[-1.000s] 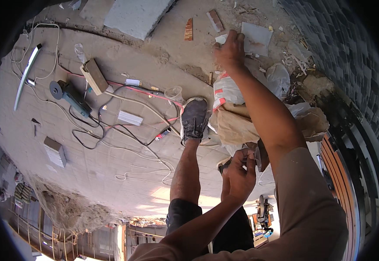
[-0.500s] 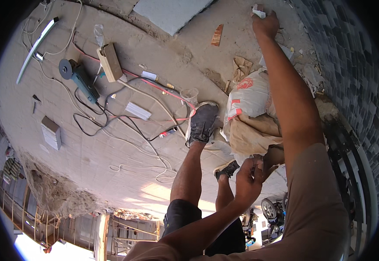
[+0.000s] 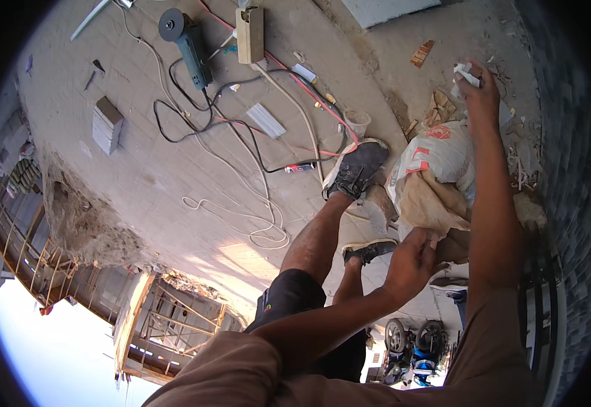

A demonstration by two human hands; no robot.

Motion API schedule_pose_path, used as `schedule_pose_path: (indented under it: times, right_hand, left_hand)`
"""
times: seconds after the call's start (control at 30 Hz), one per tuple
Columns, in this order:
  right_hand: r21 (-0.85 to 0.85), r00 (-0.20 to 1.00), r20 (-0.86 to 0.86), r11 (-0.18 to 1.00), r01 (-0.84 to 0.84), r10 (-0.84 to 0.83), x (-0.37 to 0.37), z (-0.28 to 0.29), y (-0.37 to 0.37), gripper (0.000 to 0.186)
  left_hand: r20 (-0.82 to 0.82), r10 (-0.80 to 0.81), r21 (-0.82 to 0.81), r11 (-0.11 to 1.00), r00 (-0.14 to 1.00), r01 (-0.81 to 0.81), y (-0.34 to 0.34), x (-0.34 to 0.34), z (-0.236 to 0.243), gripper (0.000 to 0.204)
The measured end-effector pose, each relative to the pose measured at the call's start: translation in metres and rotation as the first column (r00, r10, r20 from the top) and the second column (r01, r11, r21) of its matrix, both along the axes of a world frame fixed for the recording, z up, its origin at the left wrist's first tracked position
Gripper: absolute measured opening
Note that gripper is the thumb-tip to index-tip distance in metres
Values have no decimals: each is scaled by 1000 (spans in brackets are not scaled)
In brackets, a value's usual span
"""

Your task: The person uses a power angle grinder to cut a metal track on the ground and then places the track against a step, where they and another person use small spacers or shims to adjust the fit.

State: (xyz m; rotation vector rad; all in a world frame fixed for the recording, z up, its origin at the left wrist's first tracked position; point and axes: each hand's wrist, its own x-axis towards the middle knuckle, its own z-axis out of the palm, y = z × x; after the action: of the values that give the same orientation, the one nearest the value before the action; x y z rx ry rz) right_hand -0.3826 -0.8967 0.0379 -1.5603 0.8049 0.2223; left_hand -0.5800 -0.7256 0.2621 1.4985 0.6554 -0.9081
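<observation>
My right hand (image 3: 483, 95) is closed on a small white piece (image 3: 467, 74) at the upper right, over debris beside the tiled wall. My left hand (image 3: 409, 264) is lower, its fingers curled at the edge of brown paper (image 3: 425, 203); what they hold is unclear. Between my hands lies a white sack with red printing (image 3: 438, 146). My shoes (image 3: 358, 166) stand left of the sack and paper.
An angle grinder (image 3: 193, 54), a beige power strip (image 3: 250, 37) and tangled cords lie at the upper left, near a plastic cup (image 3: 358, 122). A slab (image 3: 387, 9) is at the top. Motorbikes (image 3: 410, 346) and another person's shoe (image 3: 448, 282) show lower right.
The view has shifted, so the floor items sit farther right. My right hand, with the white piece, has moved rightward in the picture; my left hand has also shifted right, still curled.
</observation>
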Motion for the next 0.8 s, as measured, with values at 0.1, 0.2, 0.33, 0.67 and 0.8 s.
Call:
schedule_pose_path:
  times: [0.1, 0.2, 0.33, 0.67, 0.8]
  right_hand:
    - [201, 993, -114, 978, 59, -37, -46, 108, 33, 42]
    - [357, 986, -164, 933, 52, 8, -93, 206, 54, 39]
    - [469, 948, -220, 877, -104, 230, -151, 306, 69, 38]
    - [49, 975, -150, 987, -156, 162, -353, 498, 125, 25]
    - [197, 990, -111, 979, -60, 83, -454, 577, 140, 22]
  left_hand:
    - [-5, 133, -87, 987, 991, -133, 16, 21, 6, 25]
    - [-127, 330, -210, 913, 935, -351, 35, 39, 15, 46]
    - [-482, 325, -365, 770, 814, -523, 53, 32, 56, 52]
    - [-511, -220, -579, 802, 831, -144, 108, -93, 240, 43]
    - [-447, -396, -643, 766, 802, 19, 140, -169, 318, 46]
